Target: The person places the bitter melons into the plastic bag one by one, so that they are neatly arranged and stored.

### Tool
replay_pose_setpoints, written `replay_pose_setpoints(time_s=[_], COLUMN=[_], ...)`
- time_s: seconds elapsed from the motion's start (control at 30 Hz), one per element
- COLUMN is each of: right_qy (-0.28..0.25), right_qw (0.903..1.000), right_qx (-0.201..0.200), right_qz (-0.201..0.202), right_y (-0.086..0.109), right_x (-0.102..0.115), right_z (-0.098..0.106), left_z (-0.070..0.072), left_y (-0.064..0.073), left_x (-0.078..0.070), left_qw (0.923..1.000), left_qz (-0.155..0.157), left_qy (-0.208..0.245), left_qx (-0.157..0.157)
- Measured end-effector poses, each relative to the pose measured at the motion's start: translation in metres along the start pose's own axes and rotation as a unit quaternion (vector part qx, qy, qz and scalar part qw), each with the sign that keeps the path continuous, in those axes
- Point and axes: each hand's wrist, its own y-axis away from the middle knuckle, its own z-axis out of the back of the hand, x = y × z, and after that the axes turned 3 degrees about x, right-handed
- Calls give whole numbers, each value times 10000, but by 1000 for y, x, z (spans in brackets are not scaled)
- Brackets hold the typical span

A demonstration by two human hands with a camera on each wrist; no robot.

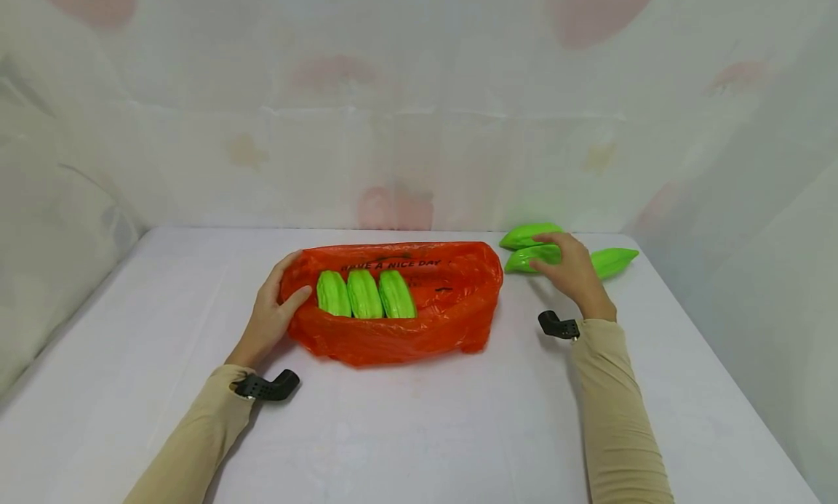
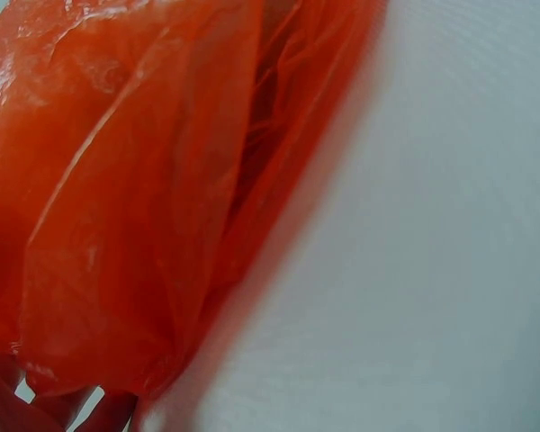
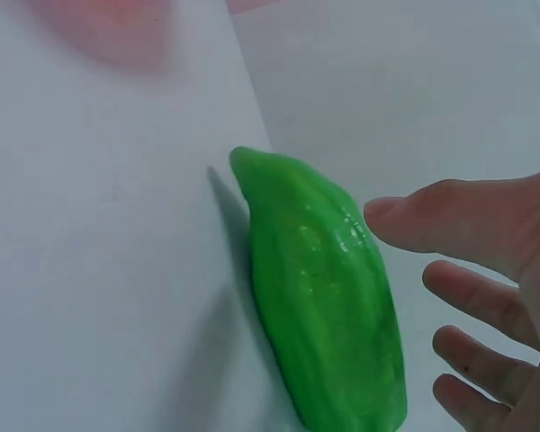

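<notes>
Sleeves: the left sleeve (image 1: 190,438) and the right sleeve (image 1: 618,409) lie nearest, both beige, above the white table (image 1: 419,446).
Bag: the red bag (image 1: 393,340) rests on the table between the hands, its mouth facing up, with printed words inside.
Left hand: the left hand (image 1: 271,308) has its grip pinching the left side of the bag, thumb inside the rim.
Bag's load: three gourds (image 1: 364,294) stand side by side in the left part, with space to their right.
Right hand: the right hand (image 1: 576,271) has its grip spread above the front gourd (image 1: 542,255), and it seems to hold nothing.
Reach: I judge that a gourd is being picked up; the next move calls for closing thumb and fingers around it, before any lifting.
Other gourds: the rear gourd (image 1: 529,235) is just behind the front gourd; the right gourd (image 1: 613,262) is partly hidden by the right hand.
Wrist views: the right one shows a gap between the fingers and one gourd, which the head view does not make clear; whether the thumb touches, I cannot tell. The left one shows fingertips at the bag's outside, hidden from the head.
Cloth: the patterned cloth (image 1: 425,140) hangs farthest.
</notes>
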Motion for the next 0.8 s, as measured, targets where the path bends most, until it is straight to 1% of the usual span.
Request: replay_pose_setpoints(time_s=[0.17,0.5,0.8], right_qy=[142,327,341], right_qw=[9999,9994,9992], right_qx=[71,24,187], right_qz=[-43,135,2], right_y=[-1,-3,-3], right_x=[-6,-10,-11], right_z=[-5,-12,-10], left_z=[-1,-1,-1], left_y=[0,0,0], left_x=[2,-1,-2], left_qw=[10000,10000,10000], left_qz=[-47,-90,-13], left_qy=[-21,-24,11], left_qx=[-21,-14,-16])
